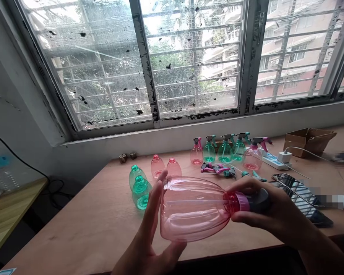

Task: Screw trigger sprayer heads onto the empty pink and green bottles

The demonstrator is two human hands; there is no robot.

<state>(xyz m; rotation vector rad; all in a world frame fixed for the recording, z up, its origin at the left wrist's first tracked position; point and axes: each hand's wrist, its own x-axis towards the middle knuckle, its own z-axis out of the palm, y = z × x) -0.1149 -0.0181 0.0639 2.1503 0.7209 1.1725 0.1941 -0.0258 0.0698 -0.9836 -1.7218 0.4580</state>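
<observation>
A clear pink spray bottle (196, 210) lies sideways in the air between my hands, above the near part of the table. My left hand (153, 233) grips its base, thumb below and fingers along the far side. Around the neck, my right hand (263, 208) is closed on the pink collar and the dark grey spray head (259, 201); the trigger is hidden behind that hand. A thin tube shows inside the bottle. Just beyond my left hand stand two green bottles (140, 191) without spray heads, and two pink ones (157, 166) behind.
Several assembled spray bottles (225, 149) stand along the wall. Loose spray heads (218, 169) lie before them. To the right are a power strip (275, 159) with cables, a phone (301, 198), glasses and an open cardboard box (308, 143). The wooden table (83, 229) ends at a near edge.
</observation>
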